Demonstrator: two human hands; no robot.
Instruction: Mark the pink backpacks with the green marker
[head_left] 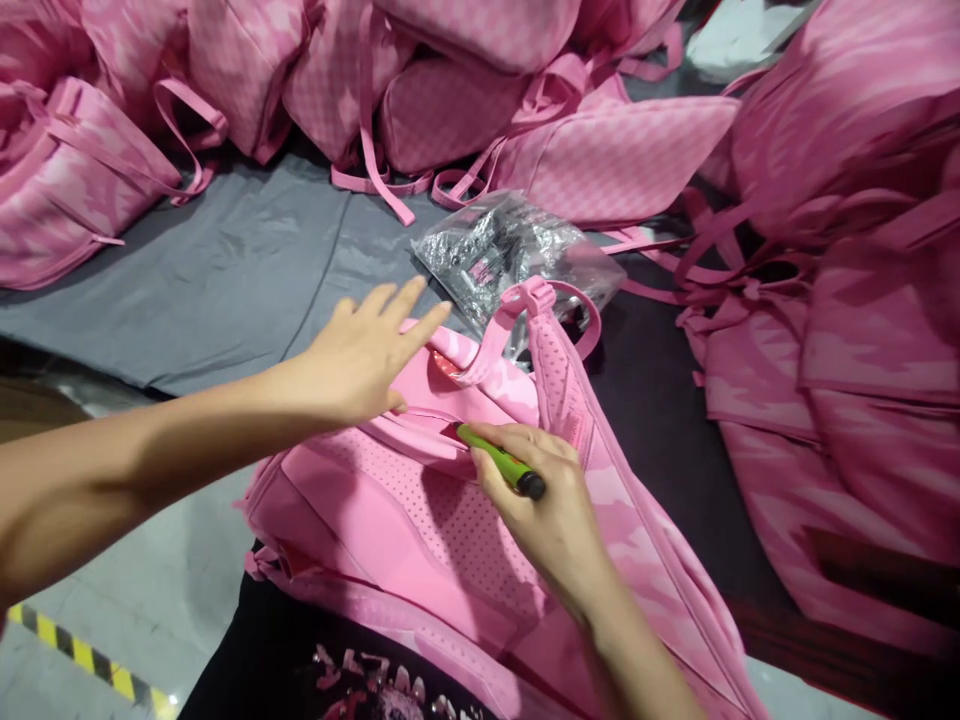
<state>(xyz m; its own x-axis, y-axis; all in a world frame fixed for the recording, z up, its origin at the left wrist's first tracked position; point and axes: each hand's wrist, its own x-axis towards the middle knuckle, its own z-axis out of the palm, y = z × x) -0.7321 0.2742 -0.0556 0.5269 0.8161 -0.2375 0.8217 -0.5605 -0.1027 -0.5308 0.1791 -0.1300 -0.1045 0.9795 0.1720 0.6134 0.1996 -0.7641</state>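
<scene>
A pink camouflage backpack (465,520) lies across my lap and the table edge, its dotted mesh back panel facing up and a shoulder strap standing at its upper right. My right hand (540,490) is closed round a green marker (499,460) with a black end, its tip at a seam near the top of the back panel. My left hand (375,350) rests with spread fingers over the top edge of the backpack, holding nothing. Just beyond the strap lies a clear plastic bag (510,250) with dark small items inside.
Pink checked and camouflage bags (615,155) are piled along the far side of the grey-covered table (247,270), with loose straps hanging forward. More pink backpacks (847,400) stand at the right. Yellow-black tape (90,660) marks the floor at lower left.
</scene>
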